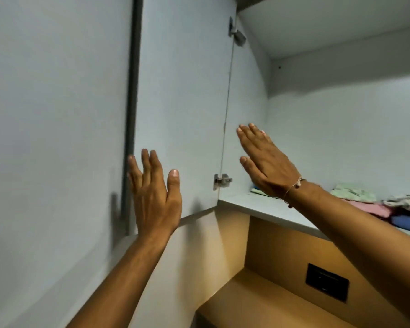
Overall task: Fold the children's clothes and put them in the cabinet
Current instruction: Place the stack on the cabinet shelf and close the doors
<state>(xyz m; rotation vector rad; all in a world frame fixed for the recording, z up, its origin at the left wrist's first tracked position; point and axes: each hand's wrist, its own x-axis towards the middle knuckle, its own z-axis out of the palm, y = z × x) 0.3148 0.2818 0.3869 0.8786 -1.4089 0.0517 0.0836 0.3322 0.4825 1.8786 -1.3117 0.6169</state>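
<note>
Head view, cabinet point(317, 143) (open), seemingly folded clothes point(374, 204)

Two hands are raised, the left hand point(155, 197) and the right hand point(267, 162), both flat with fingers spread and holding nothing; one cabinet door point(182, 102) stands open; two hinges show, an upper hinge point(236, 31) and a lower hinge point(221, 181); one shelf point(265, 207) carries at least four folded clothes point(388, 207); one dark wall plate point(327, 281) sits below.

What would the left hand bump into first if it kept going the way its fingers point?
Most likely the open cabinet door: the left hand is open and empty, fingers up along its face. Depth is unclear.
</note>
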